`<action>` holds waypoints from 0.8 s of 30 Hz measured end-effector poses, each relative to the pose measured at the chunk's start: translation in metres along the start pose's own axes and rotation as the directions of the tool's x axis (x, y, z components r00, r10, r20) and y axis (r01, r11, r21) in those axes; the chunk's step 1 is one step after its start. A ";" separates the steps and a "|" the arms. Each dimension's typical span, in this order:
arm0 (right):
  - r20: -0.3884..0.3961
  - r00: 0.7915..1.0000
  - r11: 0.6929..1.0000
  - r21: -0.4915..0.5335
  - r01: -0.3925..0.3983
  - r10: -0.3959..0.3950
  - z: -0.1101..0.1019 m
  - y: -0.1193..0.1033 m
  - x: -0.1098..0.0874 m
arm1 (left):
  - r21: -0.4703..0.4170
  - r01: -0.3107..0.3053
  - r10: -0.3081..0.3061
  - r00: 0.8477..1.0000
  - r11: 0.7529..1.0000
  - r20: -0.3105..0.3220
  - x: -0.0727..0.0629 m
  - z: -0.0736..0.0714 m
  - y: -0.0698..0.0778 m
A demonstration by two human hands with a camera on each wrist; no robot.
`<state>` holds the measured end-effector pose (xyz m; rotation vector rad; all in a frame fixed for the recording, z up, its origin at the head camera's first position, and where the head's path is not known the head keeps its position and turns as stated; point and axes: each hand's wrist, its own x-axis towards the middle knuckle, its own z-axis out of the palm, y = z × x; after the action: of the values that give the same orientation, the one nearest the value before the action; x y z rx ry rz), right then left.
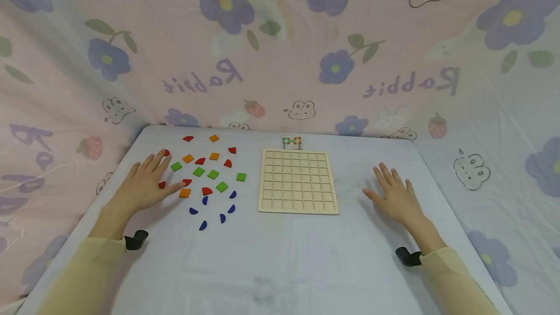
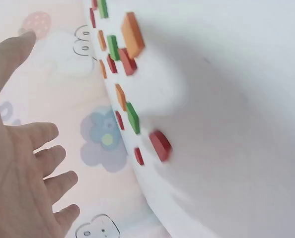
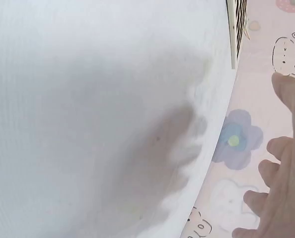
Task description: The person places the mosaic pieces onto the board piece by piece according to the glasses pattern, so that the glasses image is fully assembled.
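My left hand [image 1: 143, 186] hovers over the left side of the table with its fingers spread, holding nothing. Under and beside it lie flat pieces: red quarter-circle pieces [image 1: 207, 191], green squares [image 1: 213, 174], orange squares [image 1: 184, 193] and blue half-circle pieces [image 1: 231, 209]. In the left wrist view a red piece [image 2: 160, 145] lies below the fingers, apart from them. A wooden grid board [image 1: 299, 181] rests at the middle of the table, its cells bare. To its right my right hand [image 1: 397, 197] is held above the table, fingers spread, gripping nothing; its shadow falls on the surface.
Behind the board lies a small printed card [image 1: 291, 142] with a coloured bow-like pattern. A white cloth covers the table [image 1: 297, 261]. Patterned fabric [image 1: 280, 47] rises at the back and both sides. Each wrist carries a black camera mount [image 1: 136, 240].
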<state>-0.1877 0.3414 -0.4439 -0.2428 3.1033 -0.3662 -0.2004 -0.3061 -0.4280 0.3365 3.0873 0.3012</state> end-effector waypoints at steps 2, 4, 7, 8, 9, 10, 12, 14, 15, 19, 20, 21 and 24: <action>-0.007 1.000 1.000 0.011 0.008 -0.008 0.001 -0.004 -0.001 | -0.001 -0.013 0.013 1.000 1.000 -0.011 0.004 -0.002 0.006; -0.012 1.000 1.000 0.014 0.016 -0.015 0.002 -0.008 -0.001 | -0.007 -0.024 0.024 0.999 1.000 -0.026 0.009 -0.003 0.012; -0.017 0.999 0.999 0.018 0.029 -0.029 0.006 -0.014 0.000 | -0.017 -0.037 0.037 0.998 0.999 -0.049 0.018 -0.003 0.019; -0.016 0.999 0.999 0.020 0.036 -0.036 0.007 -0.016 0.000 | -0.020 -0.039 0.038 0.998 0.999 -0.055 0.021 -0.003 0.021; -0.018 0.999 0.999 0.019 0.044 -0.044 0.009 -0.018 0.001 | -0.024 -0.041 0.040 0.997 0.999 -0.064 0.025 -0.002 0.024; -0.020 0.999 0.999 0.018 0.051 -0.050 0.011 -0.020 0.001 | -0.028 -0.047 0.044 0.996 0.999 -0.075 0.028 -0.002 0.026; -0.023 0.998 0.998 0.016 0.065 -0.065 0.015 -0.023 0.002 | -0.028 -0.065 0.062 0.993 0.997 -0.097 0.036 -0.001 0.032; -0.021 0.997 0.997 0.014 0.077 -0.077 0.019 -0.028 0.003 | -0.030 -0.088 0.083 0.989 0.996 -0.124 0.044 0.001 0.038; -0.019 0.996 0.997 0.013 0.082 -0.082 0.020 -0.030 0.004 | -0.030 -0.098 0.093 0.986 0.995 -0.139 0.047 0.001 0.041; 0.004 0.994 0.994 0.016 0.108 -0.108 0.025 -0.041 0.005 | -0.032 -0.149 0.141 0.975 0.988 -0.172 0.062 0.004 0.051; 0.012 0.993 0.993 0.018 0.117 -0.117 0.026 -0.043 0.005 | -0.039 -0.158 0.149 0.974 0.987 -0.168 0.066 0.005 0.052; 0.018 0.992 0.992 0.017 0.127 -0.128 0.027 -0.046 0.005 | -0.045 -0.169 0.160 0.974 0.985 -0.160 0.069 0.006 0.054; 0.036 0.986 0.987 0.007 0.160 -0.161 0.030 -0.052 0.004 | -0.074 -0.192 0.183 0.976 0.978 -0.116 0.078 0.009 0.058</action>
<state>-0.1831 0.2843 -0.4610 -0.4958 3.0551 -0.3664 -0.2640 -0.2317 -0.4256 0.6318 3.1394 0.4695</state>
